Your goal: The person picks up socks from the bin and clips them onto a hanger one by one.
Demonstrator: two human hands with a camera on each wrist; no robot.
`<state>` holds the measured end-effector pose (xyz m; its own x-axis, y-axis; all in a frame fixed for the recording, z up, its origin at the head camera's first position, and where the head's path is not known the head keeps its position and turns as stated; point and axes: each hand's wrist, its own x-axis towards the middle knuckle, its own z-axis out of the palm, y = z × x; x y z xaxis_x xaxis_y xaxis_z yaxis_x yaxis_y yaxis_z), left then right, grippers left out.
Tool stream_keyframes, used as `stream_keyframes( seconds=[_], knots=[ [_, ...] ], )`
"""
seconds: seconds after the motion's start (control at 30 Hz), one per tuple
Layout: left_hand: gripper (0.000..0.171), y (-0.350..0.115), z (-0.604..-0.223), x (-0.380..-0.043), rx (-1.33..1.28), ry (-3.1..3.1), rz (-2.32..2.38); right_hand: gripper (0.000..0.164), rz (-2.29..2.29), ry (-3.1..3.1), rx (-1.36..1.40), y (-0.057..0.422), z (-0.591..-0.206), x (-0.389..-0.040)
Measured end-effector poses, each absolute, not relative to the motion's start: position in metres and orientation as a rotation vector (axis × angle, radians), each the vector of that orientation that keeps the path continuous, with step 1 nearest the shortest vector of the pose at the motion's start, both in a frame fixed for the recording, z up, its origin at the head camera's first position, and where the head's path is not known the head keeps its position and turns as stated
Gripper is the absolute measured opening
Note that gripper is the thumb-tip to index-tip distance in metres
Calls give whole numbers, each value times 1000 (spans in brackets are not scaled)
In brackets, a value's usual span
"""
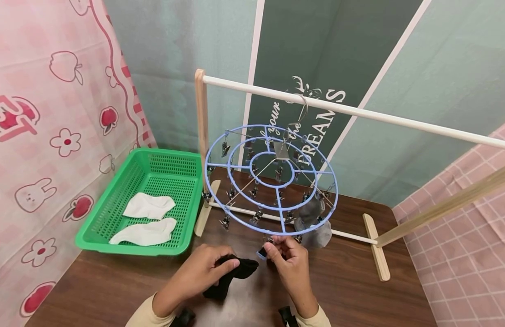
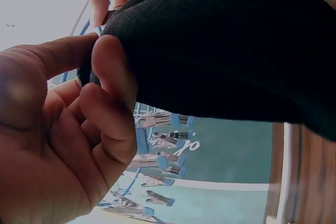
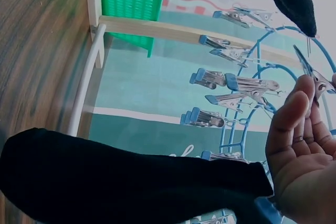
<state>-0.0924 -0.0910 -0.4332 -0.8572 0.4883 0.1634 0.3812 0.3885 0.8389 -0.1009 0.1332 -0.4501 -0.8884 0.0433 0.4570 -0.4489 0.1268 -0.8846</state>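
My left hand [image 1: 207, 270] grips a black sock [image 1: 222, 284], thumb on top and one end of the sock pointing towards the right hand. In the left wrist view the sock [image 2: 226, 51] stretches rightward from the fingers. My right hand [image 1: 291, 259] pinches a metal clip [image 3: 318, 83] with blue tips under the near rim of a round blue hanger [image 1: 283, 222]. The clip's tips [image 1: 262, 252] are close to the sock's end. Grey socks [image 1: 317, 234] hang from the hanger just right of this hand; one looks dark in the right wrist view [image 3: 121, 177].
The hanger hooks over the white bar [image 1: 358, 111] of a wooden rack, with several clips dangling below its rings. To the left, a green basket [image 1: 86, 234] holds two white socks [image 1: 147, 231]. The rack's feet [image 1: 376, 247] stand on the brown table [image 1: 350, 290].
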Motion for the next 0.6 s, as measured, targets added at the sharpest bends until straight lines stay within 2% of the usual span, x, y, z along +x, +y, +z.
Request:
stream_keyframes(
  seconds=[0.27,0.6],
  knots=[
    [20,-85,-436,-97,842,2504,1458,19,1717,-1903,542,138,-456,-104],
    [22,-71,-441,-101,925,2464,1442,16,1780,-1935,486,138,-457,-103]
  ],
)
